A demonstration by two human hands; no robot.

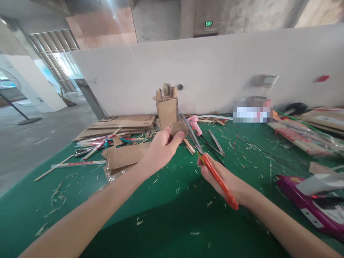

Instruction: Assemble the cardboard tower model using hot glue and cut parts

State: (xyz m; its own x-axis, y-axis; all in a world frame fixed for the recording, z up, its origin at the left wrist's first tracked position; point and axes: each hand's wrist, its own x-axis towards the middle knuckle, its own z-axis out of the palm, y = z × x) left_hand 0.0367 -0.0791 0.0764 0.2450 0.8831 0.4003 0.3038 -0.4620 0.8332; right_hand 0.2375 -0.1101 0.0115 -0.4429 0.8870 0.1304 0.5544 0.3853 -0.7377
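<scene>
My left hand (163,147) pinches a small piece of cardboard (178,127) between thumb and fingers. Wrapped round the orange-red handles of a pair of shears (217,177) is my right hand (215,175). The grey blades point up and away, close beside the right edge of the cardboard piece; whether they touch it I cannot tell. Just behind my left hand stands an upright cardboard box structure (167,113) with a round wheel (166,89) on top. A pink glue gun (195,125) lies behind the shears.
Cardboard sheets (120,123) and a cut cardboard piece (126,156) lie on the left of the green table (172,215), near wrapped sticks (80,163). A metal strip (217,142) lies right of the shears. A purple device (301,200) sits at the right. Scraps litter the surface.
</scene>
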